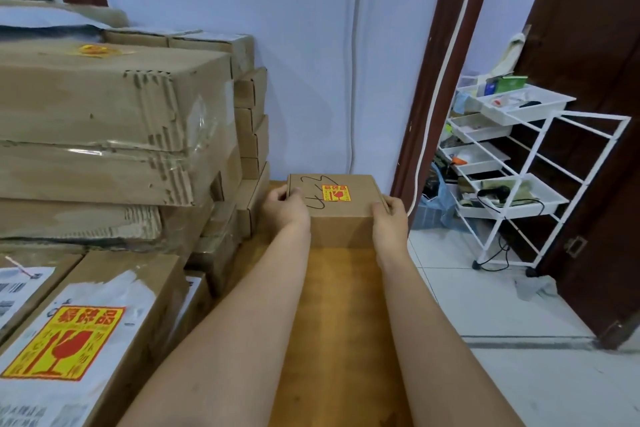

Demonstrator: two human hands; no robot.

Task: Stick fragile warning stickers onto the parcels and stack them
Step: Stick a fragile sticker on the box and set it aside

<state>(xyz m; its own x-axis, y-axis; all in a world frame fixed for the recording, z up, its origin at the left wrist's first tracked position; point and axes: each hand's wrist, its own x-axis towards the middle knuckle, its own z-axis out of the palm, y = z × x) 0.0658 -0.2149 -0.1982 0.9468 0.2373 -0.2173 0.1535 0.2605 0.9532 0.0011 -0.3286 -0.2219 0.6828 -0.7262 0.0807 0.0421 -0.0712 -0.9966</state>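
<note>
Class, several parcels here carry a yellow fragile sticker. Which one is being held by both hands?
The small box at the table's far end, with black scribble beside its sticker. The left hand and right hand grip its sides; the other stickered parcels lie untouched.

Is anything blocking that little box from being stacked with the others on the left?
Nothing visible does. Both the left hand and right hand grip the small stickered box on the wooden table; the stack of small boxes stands just left, no object between.

The left hand (284, 203) and right hand (388, 215) cover the small parcel's (341, 222) near top corners, and their fingertips are out of sight. The sticker's (336, 193) print is too small to read. The bottom-left parcel (104, 340) is cut by the picture's edge. The rack trays' (512, 107) contents are indistinct.
</note>
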